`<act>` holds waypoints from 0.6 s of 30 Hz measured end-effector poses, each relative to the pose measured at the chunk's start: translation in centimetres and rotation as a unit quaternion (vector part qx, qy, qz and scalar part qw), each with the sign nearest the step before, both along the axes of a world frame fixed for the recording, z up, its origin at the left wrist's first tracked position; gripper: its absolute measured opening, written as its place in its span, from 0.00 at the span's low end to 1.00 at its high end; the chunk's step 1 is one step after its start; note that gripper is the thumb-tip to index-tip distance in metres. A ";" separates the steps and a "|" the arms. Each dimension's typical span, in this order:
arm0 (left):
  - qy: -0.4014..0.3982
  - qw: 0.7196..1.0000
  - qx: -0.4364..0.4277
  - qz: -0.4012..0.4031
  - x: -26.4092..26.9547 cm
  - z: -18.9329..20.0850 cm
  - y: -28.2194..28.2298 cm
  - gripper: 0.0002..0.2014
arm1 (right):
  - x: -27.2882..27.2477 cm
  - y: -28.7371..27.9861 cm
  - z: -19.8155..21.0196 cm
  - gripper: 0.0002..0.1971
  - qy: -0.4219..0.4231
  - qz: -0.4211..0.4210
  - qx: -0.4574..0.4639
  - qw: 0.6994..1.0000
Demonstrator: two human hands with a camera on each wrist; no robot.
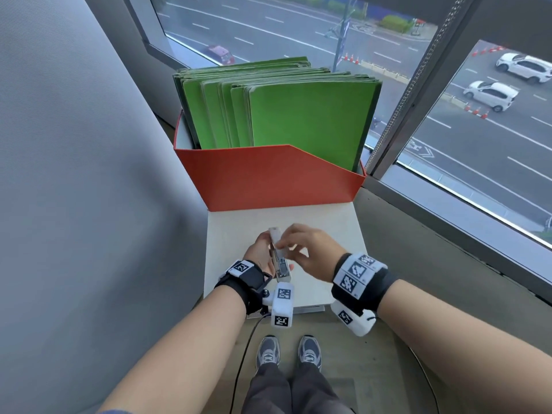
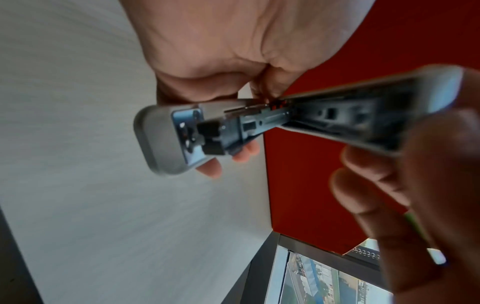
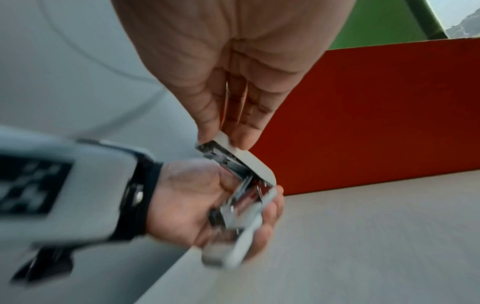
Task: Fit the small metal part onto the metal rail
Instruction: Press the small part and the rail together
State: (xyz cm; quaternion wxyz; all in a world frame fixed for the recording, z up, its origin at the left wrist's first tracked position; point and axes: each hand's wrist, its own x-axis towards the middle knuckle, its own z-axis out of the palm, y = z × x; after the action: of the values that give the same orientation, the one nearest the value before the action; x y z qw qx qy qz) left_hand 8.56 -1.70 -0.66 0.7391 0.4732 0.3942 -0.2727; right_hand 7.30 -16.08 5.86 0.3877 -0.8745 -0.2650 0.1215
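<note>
A grey stapler-like tool (image 1: 279, 258) is held hinged open above a white table (image 1: 328, 234). My left hand (image 1: 263, 253) grips its lower body, fingers curled under it. The metal rail (image 2: 259, 123) runs along this body, with a small dark block (image 2: 210, 135) at its near end. My right hand (image 1: 295, 243) pinches the grey upper cover (image 3: 241, 156) between thumb and fingertips (image 3: 207, 131) and holds it swung up from the rail (image 3: 244, 203). The cover's open underside (image 2: 363, 121) faces the left wrist view. Both wrist views are motion-blurred, and no separate small metal part shows plainly.
A red file box (image 1: 268, 177) packed with green folders (image 1: 298, 115) stands at the table's far edge. A grey partition (image 1: 74, 174) is on the left. Windows (image 1: 478, 130) on the right overlook a road. My shoes (image 1: 288, 352) and a black cable (image 1: 242, 354) are below.
</note>
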 end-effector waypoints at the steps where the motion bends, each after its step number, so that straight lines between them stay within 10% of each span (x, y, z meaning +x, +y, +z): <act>1: 0.008 1.000 -0.016 0.000 0.2 0.1 0.0 0.25 | -0.5 -0.2 -0.6 0.09 -0.004 0.002 0.002 1.000; 10: -0.084 0.995 -0.003 -0.049 0.1 0.1 -0.4 0.10 | -2.7 -0.5 -3.5 0.08 0.040 -0.091 0.047 0.994; 18: -0.110 0.993 0.009 -0.042 -0.7 -0.4 -1.1 0.07 | -2.9 -0.2 -5.2 0.20 0.362 -0.253 0.149 0.885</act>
State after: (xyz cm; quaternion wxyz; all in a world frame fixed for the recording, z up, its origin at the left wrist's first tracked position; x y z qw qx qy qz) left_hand 7.84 -2.85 -1.04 0.7615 0.5234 0.2927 -0.2459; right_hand 4.41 -16.27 0.61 0.5996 -0.7391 0.1087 0.2870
